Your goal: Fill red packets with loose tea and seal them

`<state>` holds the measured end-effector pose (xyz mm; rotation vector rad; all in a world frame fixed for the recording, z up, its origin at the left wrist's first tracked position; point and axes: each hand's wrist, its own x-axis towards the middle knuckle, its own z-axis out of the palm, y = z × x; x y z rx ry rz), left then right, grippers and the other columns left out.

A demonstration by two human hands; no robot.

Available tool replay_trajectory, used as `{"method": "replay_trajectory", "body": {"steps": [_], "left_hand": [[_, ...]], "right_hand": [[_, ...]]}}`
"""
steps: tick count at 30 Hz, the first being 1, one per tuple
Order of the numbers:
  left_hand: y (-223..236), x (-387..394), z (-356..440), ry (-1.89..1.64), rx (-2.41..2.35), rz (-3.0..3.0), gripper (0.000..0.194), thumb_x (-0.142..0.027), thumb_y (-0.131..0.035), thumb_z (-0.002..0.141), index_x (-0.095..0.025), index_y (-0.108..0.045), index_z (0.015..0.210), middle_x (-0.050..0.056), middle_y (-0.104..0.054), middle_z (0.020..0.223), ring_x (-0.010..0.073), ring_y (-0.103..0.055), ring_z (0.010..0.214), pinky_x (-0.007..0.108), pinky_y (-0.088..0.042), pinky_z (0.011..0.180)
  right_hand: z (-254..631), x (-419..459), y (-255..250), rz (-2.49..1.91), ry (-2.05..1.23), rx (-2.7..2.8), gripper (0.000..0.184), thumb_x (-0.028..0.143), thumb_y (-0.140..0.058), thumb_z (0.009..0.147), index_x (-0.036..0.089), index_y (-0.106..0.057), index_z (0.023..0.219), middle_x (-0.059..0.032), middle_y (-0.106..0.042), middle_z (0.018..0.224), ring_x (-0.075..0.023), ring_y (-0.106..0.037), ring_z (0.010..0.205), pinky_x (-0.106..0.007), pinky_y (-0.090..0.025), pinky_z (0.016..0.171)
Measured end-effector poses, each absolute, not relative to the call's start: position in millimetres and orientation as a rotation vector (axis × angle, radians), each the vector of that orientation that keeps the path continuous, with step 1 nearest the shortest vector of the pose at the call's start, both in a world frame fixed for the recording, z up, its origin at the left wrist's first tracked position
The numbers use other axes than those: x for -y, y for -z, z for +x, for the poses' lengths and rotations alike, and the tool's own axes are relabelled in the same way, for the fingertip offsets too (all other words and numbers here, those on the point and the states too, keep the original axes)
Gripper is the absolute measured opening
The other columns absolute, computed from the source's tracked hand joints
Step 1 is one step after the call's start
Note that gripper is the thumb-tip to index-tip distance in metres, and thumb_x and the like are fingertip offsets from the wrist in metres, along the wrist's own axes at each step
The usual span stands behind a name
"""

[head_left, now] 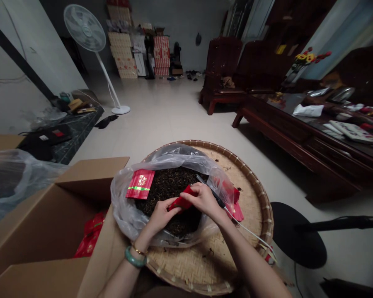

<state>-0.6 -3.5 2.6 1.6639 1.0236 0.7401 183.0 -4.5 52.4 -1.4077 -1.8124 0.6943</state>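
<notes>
Both hands hold a small red packet (180, 203) above a clear plastic bag (121, 219) full of dark loose tea leaves (169, 182). My left hand (161, 215), below a green bangle, pinches the packet's near end. At its far end, my right hand (202, 198) closes its fingers and thumb on it. A flat red packet with a green band (139, 185) lies on the bag's left side. Under my right hand lies a dark tool with a white cord (216, 196), partly hidden. More red packets (236, 211) sit to the right on the woven bamboo tray (264, 203).
An open cardboard box (34, 223) stands at the left, with red packets (91, 236) inside. A black round stand base (300, 236) is on the floor right of the tray. Farther off are a white fan (107, 74), a dark wooden table (286, 128) and stacked boxes (121, 54).
</notes>
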Motion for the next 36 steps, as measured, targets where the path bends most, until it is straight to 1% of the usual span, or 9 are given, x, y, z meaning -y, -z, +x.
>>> {"method": "replay_trajectory", "body": {"steps": [3, 7, 11, 14, 20, 24, 29, 33, 36], "left_hand": [[0.6, 3.2, -0.9, -0.696, -1.071, 1.759, 0.025, -0.028, -0.060, 0.077, -0.015, -0.071, 0.096, 0.002, -0.073, 0.082, 0.0184, -0.063, 0.072, 0.027, -0.049, 0.069], [-1.7, 2.7, -1.5, -0.645, -1.070, 1.833, 0.020, -0.025, -0.060, 0.077, -0.016, -0.071, 0.091, -0.001, -0.072, 0.077, 0.0174, -0.063, 0.069, 0.025, -0.048, 0.067], [-5.0, 3.4, 1.2, -0.694, -1.096, 1.889, 0.033, -0.021, -0.065, 0.071, -0.019, -0.065, 0.104, 0.000, -0.072, 0.089, 0.0185, -0.065, 0.076, 0.026, -0.050, 0.071], [-1.6, 3.0, 3.4, -0.780, -1.173, 1.891, 0.029, -0.016, -0.060, 0.073, -0.018, -0.065, 0.101, 0.003, -0.072, 0.092, 0.0196, -0.066, 0.080, 0.028, -0.052, 0.072], [4.3, 4.4, 0.4, -0.937, -1.156, 1.944, 0.045, -0.012, -0.058, 0.073, -0.021, -0.057, 0.117, 0.004, -0.066, 0.112, 0.0184, -0.064, 0.098, 0.032, -0.052, 0.088], [4.2, 3.8, -7.9, -1.031, -1.122, 2.044, 0.040, -0.014, -0.057, 0.079, -0.022, -0.056, 0.118, 0.006, -0.065, 0.113, 0.0188, -0.063, 0.101, 0.034, -0.053, 0.088], [2.4, 0.1, -18.4, -1.140, -1.020, 2.232, 0.039, -0.020, -0.058, 0.084, -0.022, -0.050, 0.123, 0.007, -0.064, 0.114, 0.0194, -0.062, 0.104, 0.037, -0.052, 0.091], [-2.4, -0.7, -20.1, -1.171, -0.910, 2.383, 0.018, -0.015, -0.051, 0.088, -0.018, -0.059, 0.104, 0.009, -0.064, 0.114, 0.0190, -0.061, 0.105, 0.035, -0.053, 0.089], [-5.4, 0.0, -18.9, -1.213, -0.906, 2.473, 0.016, -0.014, -0.048, 0.089, -0.016, -0.060, 0.100, 0.013, -0.060, 0.118, 0.0193, -0.062, 0.103, 0.034, -0.054, 0.088]], "right_hand": [[181.1, 0.9, -46.4, -1.324, -0.716, 1.776, 0.051, 0.045, -0.047, 0.088, 0.017, -0.051, 0.045, 0.0025, -0.046, 0.048, -0.0120, -0.048, 0.057, -0.026, -0.040, 0.062], [176.5, 3.7, -45.6, -1.310, -0.702, 1.796, 0.049, 0.041, -0.046, 0.091, 0.017, -0.054, 0.049, 0.0013, -0.051, 0.052, -0.0135, -0.051, 0.061, -0.028, -0.041, 0.068], [169.0, 16.3, -59.2, -1.354, -0.466, 2.045, 0.027, 0.036, -0.056, 0.087, 0.021, -0.066, 0.066, -0.0014, -0.064, 0.070, -0.0178, -0.053, 0.078, -0.039, -0.038, 0.085], [163.6, 23.8, -65.6, -1.335, -0.287, 2.246, 0.013, 0.035, -0.061, 0.083, 0.024, -0.068, 0.082, -0.0036, -0.066, 0.078, -0.0211, -0.052, 0.087, -0.049, -0.030, 0.098], [156.7, 28.0, -60.3, -1.401, -0.162, 2.386, 0.013, 0.020, -0.055, 0.087, 0.022, -0.068, 0.086, -0.0070, -0.066, 0.081, -0.0238, -0.054, 0.093, -0.056, -0.027, 0.102], [159.6, 25.6, -64.4, -1.264, -0.302, 2.343, 0.013, 0.023, -0.054, 0.088, 0.021, -0.066, 0.091, -0.0059, -0.066, 0.084, -0.0217, -0.056, 0.093, -0.050, -0.033, 0.100], [176.6, -5.9, -59.7, -1.309, -0.385, 1.934, 0.023, 0.017, -0.043, 0.091, 0.018, -0.062, 0.104, -0.0082, -0.064, 0.092, -0.0171, -0.059, 0.087, -0.030, -0.048, 0.078], [173.8, -43.0, -47.5, -1.412, -0.399, 2.143, 0.032, 0.006, -0.043, 0.086, 0.016, -0.060, 0.111, -0.0099, -0.062, 0.108, -0.0172, -0.057, 0.101, -0.030, -0.045, 0.089], [159.0, -62.6, -46.1, -1.528, -0.388, 2.337, 0.042, 0.003, -0.041, 0.084, 0.016, -0.054, 0.121, -0.0102, -0.058, 0.117, -0.0180, -0.053, 0.110, -0.029, -0.042, 0.093]]}}
